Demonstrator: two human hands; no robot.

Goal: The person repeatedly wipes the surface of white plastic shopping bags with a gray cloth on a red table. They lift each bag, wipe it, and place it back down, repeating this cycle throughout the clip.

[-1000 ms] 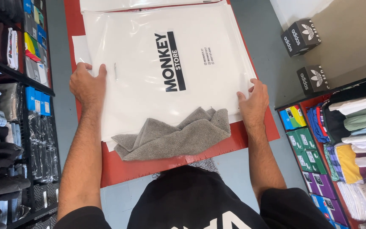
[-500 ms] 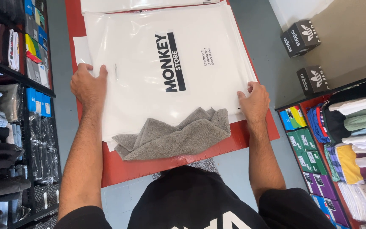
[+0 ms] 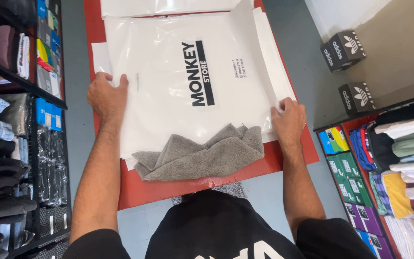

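A large white plastic bag [image 3: 168, 72] with a black printed mark lies flat on a red table [image 3: 135, 189]. My left hand [image 3: 107, 96] pinches the bag's left edge. At the bag's right edge my right hand [image 3: 289, 121] grips the plastic, fingers curled over it. A crumpled grey towel [image 3: 200, 156] rests on the near end of the bag, between my forearms and touching neither hand.
More white bags [image 3: 168, 7] lie at the table's far end. Dark shelves of folded clothes and packets [image 3: 10, 120] line the left. Two black shoe boxes [image 3: 348, 48] sit on the floor at right, beside shelves of folded shirts and coloured boxes [image 3: 398, 163].
Both hands have stayed at the bag's edges with only slight shifts. The towel has not moved.
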